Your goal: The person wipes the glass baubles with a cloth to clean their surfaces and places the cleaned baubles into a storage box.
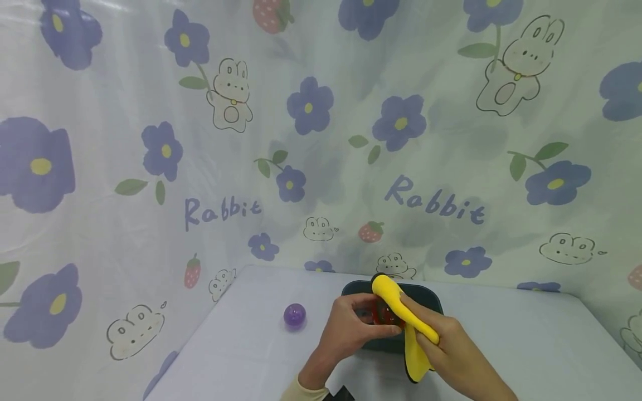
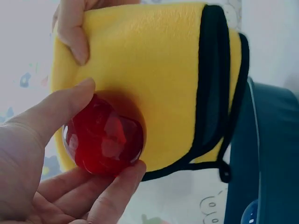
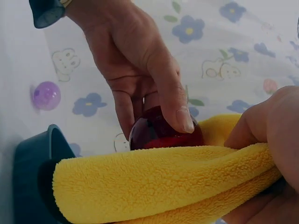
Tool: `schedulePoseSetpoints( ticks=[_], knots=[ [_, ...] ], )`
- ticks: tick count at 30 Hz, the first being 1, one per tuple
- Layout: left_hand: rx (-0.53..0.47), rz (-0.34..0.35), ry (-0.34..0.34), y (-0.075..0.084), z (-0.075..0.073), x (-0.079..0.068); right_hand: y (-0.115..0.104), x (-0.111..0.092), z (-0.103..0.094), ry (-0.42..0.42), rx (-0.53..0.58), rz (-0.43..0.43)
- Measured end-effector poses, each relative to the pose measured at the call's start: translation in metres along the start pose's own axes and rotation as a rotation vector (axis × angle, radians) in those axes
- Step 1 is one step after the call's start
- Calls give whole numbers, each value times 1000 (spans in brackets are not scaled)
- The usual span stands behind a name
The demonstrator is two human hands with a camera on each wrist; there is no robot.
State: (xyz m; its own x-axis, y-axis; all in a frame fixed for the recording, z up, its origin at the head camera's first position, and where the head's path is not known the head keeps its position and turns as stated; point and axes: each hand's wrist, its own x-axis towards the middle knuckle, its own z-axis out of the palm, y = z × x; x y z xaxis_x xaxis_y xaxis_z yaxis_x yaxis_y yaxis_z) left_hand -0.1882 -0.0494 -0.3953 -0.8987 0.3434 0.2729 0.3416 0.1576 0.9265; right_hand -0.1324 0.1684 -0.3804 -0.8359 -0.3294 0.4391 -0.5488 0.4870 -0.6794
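Observation:
Between thumb and fingers, my left hand (image 1: 346,323) holds a shiny translucent red ball (image 2: 105,140). A folded yellow cloth (image 2: 145,79) with black edging lies against the ball's far side in the left wrist view. My right hand (image 1: 448,348) grips that cloth, its thumb on one face and its fingers partly hidden behind the folds. Both hands are above a dark teal bin (image 1: 351,287). In the right wrist view the cloth covers the lower part of the ball.
A purple ball (image 1: 295,316) rests on the white table (image 1: 241,356), left of the bin. Something round and blue (image 2: 251,213) shows inside the bin in the left wrist view. A curtain (image 1: 321,167) printed with flowers and rabbits hangs behind the table.

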Motion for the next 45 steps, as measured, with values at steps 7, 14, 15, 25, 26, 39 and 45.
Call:
schedulePoseSetpoints(
  ticks=[7, 14, 15, 25, 26, 39, 45],
  knots=[
    [1, 49, -46, 1, 2, -3, 2, 1, 4, 74, -79, -192],
    [36, 37, -72, 4, 6, -9, 10, 3, -2, -41, 16, -41],
    [39, 35, -74, 4, 6, -9, 11, 3, -3, -53, 33, -23],
    [-32, 80, -68, 6, 7, -10, 22, 4, -6, -68, 148, 20],
    [-44, 86, -67, 6, 7, -10, 22, 3, -6, -68, 155, 23],
    [-132, 102, -2, 1, 6, -5, 15, 4, -4, -36, 195, 93],
    [-140, 85, 46, 2, 4, -1, 12, 5, -3, -40, 216, 134]
  ],
)
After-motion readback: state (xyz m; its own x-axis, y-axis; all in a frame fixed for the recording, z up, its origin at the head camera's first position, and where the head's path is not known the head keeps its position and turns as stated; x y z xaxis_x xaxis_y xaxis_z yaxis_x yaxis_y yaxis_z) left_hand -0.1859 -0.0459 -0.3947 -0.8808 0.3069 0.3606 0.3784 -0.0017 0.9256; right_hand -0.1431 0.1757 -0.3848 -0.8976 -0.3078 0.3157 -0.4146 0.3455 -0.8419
